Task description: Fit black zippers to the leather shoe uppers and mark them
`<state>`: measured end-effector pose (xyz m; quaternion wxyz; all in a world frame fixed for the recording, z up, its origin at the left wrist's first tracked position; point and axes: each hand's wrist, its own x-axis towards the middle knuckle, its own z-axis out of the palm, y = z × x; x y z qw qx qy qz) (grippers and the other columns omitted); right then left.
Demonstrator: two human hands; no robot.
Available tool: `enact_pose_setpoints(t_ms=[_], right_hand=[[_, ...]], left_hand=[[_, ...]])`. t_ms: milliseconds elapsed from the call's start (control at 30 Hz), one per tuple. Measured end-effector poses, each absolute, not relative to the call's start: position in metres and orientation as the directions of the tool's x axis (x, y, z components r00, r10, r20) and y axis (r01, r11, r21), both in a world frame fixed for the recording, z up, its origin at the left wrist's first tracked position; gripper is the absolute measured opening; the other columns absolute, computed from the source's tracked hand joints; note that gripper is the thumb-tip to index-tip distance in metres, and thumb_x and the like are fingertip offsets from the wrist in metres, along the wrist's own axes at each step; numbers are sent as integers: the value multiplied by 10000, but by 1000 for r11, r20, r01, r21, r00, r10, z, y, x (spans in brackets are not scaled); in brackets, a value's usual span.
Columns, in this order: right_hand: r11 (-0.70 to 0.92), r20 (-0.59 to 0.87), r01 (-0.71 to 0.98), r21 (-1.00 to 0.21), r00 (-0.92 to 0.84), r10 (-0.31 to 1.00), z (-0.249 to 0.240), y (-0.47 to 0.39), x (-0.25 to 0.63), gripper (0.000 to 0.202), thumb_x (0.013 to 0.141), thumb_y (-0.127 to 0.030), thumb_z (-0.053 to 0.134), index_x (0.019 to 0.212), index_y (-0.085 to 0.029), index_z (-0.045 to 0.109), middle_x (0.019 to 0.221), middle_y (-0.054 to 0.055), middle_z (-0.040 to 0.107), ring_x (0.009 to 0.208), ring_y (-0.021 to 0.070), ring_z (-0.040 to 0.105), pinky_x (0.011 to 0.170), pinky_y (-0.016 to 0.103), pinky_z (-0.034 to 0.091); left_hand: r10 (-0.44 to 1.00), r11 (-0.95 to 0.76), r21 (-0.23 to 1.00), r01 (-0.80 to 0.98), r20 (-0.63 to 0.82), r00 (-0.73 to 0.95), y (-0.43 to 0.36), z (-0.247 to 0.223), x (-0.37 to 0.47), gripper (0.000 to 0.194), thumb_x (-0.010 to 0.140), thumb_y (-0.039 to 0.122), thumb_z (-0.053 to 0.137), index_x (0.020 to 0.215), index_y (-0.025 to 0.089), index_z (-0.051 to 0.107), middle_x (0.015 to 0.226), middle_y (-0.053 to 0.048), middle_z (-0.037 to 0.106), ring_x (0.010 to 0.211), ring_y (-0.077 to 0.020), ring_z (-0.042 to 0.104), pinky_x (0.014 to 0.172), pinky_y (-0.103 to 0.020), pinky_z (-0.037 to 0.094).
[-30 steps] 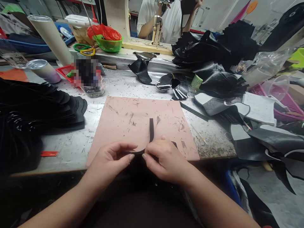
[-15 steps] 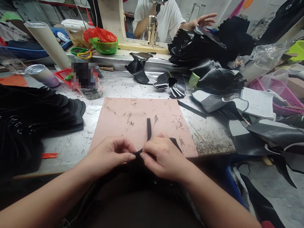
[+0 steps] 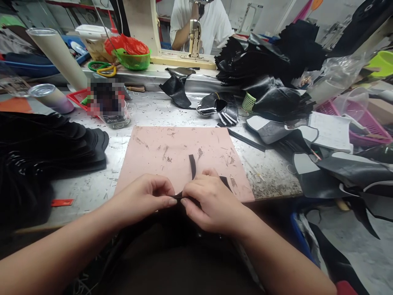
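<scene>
Black strip [image 3: 192,166] partly behind hands [image 3: 211,200], over pink board [image 3: 153,151]

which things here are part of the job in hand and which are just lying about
Seemingly in the job:
- black strip, pinched by left hand and right hand
- pink board

Likely just lying about:
- scissors
- notepad
- green bowl
- lidded cup

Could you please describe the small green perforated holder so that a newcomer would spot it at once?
Find the pink mat on the worktop, then look just beyond its far right corner. There the holder sits between glossy black pieces and a round black bundle with white strips. Its light green, hole-dotted wall sets it apart from those dark neighbours.
</scene>
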<state>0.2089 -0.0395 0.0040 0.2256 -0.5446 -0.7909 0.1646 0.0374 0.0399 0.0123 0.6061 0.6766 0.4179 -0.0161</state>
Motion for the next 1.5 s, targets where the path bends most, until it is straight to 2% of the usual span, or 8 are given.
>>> enact_pose_setpoints(t_ms=[267, 500, 667, 900, 1133, 1267, 1400, 1500], right_hand=[[335, 144, 800, -498, -304, 942, 4, -36, 216, 179, 844, -194, 442, 675, -164, 492, 628, -11, 548, 618, 115, 462, 786, 319, 256], [347, 104, 821, -454, -337, 936, 1, -35, 211, 198, 864, -219, 435, 679, -170, 484, 653, 2, 550, 653, 132, 460, 789, 326, 264], [360, 109, 806, -470, -351, 930, 4, -37, 212, 176, 856, -210, 449, 699, -163, 512, 668, 10, 573, 664, 135, 476, 775, 322, 273], [221, 34, 731, -645, -261, 965, 7, -41, 224, 131, 805, -181, 526, 675, -172, 537, 599, -35, 563, 577, 99, 455, 715, 276, 314], [178, 37, 693, -698, -214, 976, 6, -44, 227, 134, 816, -193, 537, 688, -182, 573, 621, -32, 595, 613, 111, 494, 710, 274, 333], [186, 33, 723, -665, -220, 975, 5, -47, 223, 164, 828, -194, 523, 669, -175, 562, 619, -27, 597, 593, 110, 478, 699, 279, 325], [189, 28, 768, -611, -217, 976, 6, -47, 218, 185, 840, -175, 492, 663, -167, 547, 617, -24, 590, 537, 95, 434, 697, 292, 315], [172, 43, 757, -631, -187, 981, 9, -47, 219, 176, 838, -196, 499, 671, -173, 553, 632, -20, 599, 578, 108, 462, 688, 284, 324]], left_hand=[[478, 13, 779, 627, -555, 680, 48, 5, 31, 191, 701, 327, 568, 791, 171, 632, 550, 62, 463, 485, -66, 375, 447, -175, 298], [382, -203, 758, 620, -522, 763, 48, 14, 36, 267, 723, 225, 464, 919, 222, 646, 760, 28, 619, 683, -134, 539, 613, -227, 402], [430, -402, 712, 576, -408, 805, 43, 18, 43, 143, 719, 282, 532, 741, 181, 630, 719, 20, 626, 681, -136, 551, 614, -222, 399], [453, -194, 766, 612, -484, 749, 42, 14, 43, 157, 721, 308, 561, 673, 172, 623, 586, 50, 574, 568, -97, 492, 527, -183, 366], [394, -62, 849, 525, -463, 794, 43, 11, 44, 181, 741, 308, 554, 779, 178, 674, 712, 21, 641, 672, -124, 560, 622, -195, 429], [321, -290, 816, 501, -410, 854, 43, 16, 47, 234, 780, 221, 478, 921, 227, 665, 847, 12, 659, 779, -145, 583, 715, -216, 435], [358, -619, 612, 492, -338, 870, 40, 23, 52, 194, 767, 231, 501, 864, 215, 667, 812, -28, 624, 770, -179, 564, 685, -254, 419], [376, -584, 636, 505, -340, 862, 40, 23, 55, 184, 788, 258, 488, 770, 189, 657, 725, -17, 611, 697, -159, 555, 628, -236, 402]])
